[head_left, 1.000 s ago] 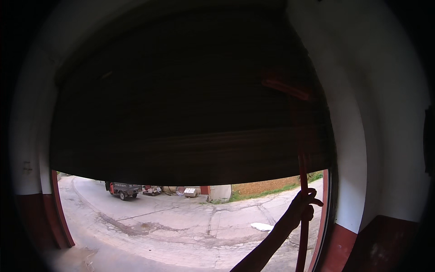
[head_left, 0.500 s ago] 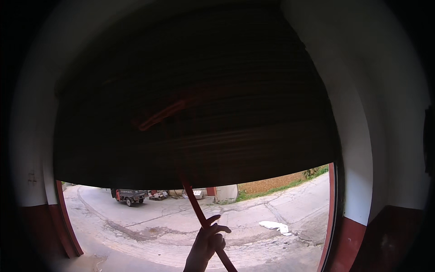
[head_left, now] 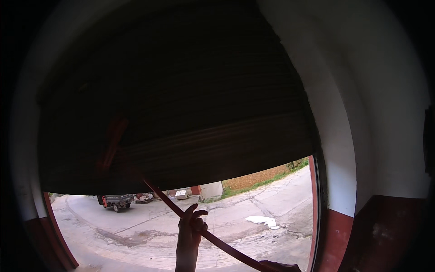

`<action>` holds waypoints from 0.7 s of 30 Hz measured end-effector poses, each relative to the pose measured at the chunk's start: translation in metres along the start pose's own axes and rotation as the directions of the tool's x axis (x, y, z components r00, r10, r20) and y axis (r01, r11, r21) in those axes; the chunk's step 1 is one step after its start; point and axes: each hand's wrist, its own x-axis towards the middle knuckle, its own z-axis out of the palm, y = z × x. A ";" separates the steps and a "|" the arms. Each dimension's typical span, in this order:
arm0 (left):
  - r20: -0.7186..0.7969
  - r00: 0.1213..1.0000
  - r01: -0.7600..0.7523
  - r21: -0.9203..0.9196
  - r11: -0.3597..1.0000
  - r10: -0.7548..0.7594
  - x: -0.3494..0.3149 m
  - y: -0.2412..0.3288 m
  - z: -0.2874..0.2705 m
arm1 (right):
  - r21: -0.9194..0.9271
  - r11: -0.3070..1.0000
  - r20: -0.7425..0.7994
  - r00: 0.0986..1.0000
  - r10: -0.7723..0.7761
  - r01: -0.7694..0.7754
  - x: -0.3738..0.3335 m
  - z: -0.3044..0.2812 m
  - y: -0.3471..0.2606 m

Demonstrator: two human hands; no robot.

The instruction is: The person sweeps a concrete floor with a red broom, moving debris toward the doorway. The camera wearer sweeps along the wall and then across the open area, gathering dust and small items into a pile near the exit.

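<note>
A long red pole (head_left: 164, 200) slants across the doorway from upper left to lower right. Its far end carries a red crosspiece (head_left: 113, 141), dim and blurred in front of a dark roller shutter (head_left: 204, 90). Whether the crosspiece touches the shutter I cannot tell. My left hand (head_left: 191, 224) is wrapped round the middle of the pole, a finger or two sticking out loosely. At the lower edge my right hand (head_left: 281, 266) shows only in part, closed over the pole's near end.
The shutter hangs partway down over the opening. White and red walls (head_left: 337, 199) flank it. Outside lies a cracked concrete road (head_left: 154, 231) with a small three-wheeled cargo truck (head_left: 117, 201), a white sack-like thing (head_left: 263, 221) and a brown field (head_left: 256, 179).
The pole has tilted over, its crosspiece swinging left and turning more upright. My right hand has come into view at the lower right. The whole view has shifted slightly to the right.
</note>
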 end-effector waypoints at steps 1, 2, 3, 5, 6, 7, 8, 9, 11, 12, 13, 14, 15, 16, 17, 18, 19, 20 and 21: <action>0.073 0.997 0.026 -0.046 0.999 -0.022 -0.003 -0.016 0.010 | 0.010 1.000 -0.059 0.998 0.025 -0.024 -0.016 -0.010 0.002; 0.086 0.995 0.053 -0.033 0.998 -0.050 -0.009 -0.028 0.025 | 0.012 0.983 -0.034 0.982 0.185 -0.185 -0.029 -0.020 0.003; 0.092 0.994 0.069 -0.013 0.998 -0.067 -0.018 -0.042 0.038 | 0.009 0.940 -0.008 0.940 0.342 -0.342 -0.043 -0.031 0.002; 0.126 0.986 0.116 -0.045 0.992 -0.110 -0.033 -0.066 0.052 | 0.041 0.855 0.001 0.856 0.517 -0.516 -0.073 -0.045 0.012; 0.134 0.981 0.152 -0.084 0.985 -0.140 -0.041 -0.076 0.059 | 0.067 0.833 -0.025 0.834 0.551 -0.549 -0.091 -0.046 0.019; 0.146 0.972 0.201 -0.097 0.975 -0.186 -0.049 -0.087 0.068 | 0.092 0.806 -0.054 0.806 0.590 -0.584 -0.110 -0.047 0.026; 0.122 0.970 0.218 -0.043 0.975 -0.211 -0.057 -0.092 0.083 | 0.154 0.786 -0.071 0.787 0.613 -0.599 -0.124 -0.050 0.030; 0.093 0.968 0.232 0.013 0.973 -0.232 -0.065 -0.095 0.096 | 0.217 0.763 -0.081 0.768 0.635 -0.608 -0.138 -0.053 0.033; 0.109 0.932 0.347 0.009 0.938 -0.346 -0.076 -0.100 0.117 | 0.341 0.701 -0.092 0.720 0.688 -0.626 -0.166 -0.054 0.040; 0.330 0.941 0.114 -0.106 0.988 -0.073 -0.082 -0.131 0.114 | 0.396 0.668 -0.085 0.699 0.710 -0.630 -0.179 -0.053 0.042; 0.378 0.923 0.137 -0.162 0.977 -0.067 -0.088 -0.139 0.124 | 0.449 0.626 -0.081 0.669 0.739 -0.637 -0.193 -0.052 0.042; 0.337 0.899 0.314 -0.053 0.948 -0.279 -0.089 -0.143 0.127 | 0.509 0.583 -0.100 0.629 0.771 -0.634 -0.204 -0.049 0.039; 0.273 0.836 0.483 0.044 0.874 -0.476 -0.089 -0.148 0.129 | 0.547 0.562 -0.119 0.606 0.786 -0.621 -0.216 -0.045 0.042; 0.311 0.818 0.494 0.052 0.868 -0.484 -0.091 -0.158 0.134 | 0.607 0.500 -0.132 0.542 0.830 -0.618 -0.215 -0.042 0.041; 0.349 0.798 0.504 0.061 0.862 -0.491 -0.093 -0.172 0.142 | 0.663 0.436 -0.139 0.473 0.870 -0.609 -0.214 -0.038 0.038; 0.372 0.784 0.505 0.083 0.859 -0.497 -0.091 -0.186 0.148 | 0.652 0.449 -0.177 0.452 0.874 -0.612 -0.216 -0.038 0.037; 0.399 0.768 0.503 0.108 0.857 -0.501 -0.087 -0.194 0.155 | 0.642 0.465 -0.220 0.435 0.873 -0.609 -0.217 -0.037 0.038; 0.374 0.751 0.530 0.152 0.835 -0.545 -0.086 -0.200 0.161 | 0.631 0.483 -0.262 0.419 0.870 -0.608 -0.217 -0.036 0.037; 0.343 0.733 0.555 0.198 0.808 -0.587 -0.084 -0.200 0.166 | 0.641 0.489 -0.278 0.415 0.866 -0.592 -0.215 -0.035 0.035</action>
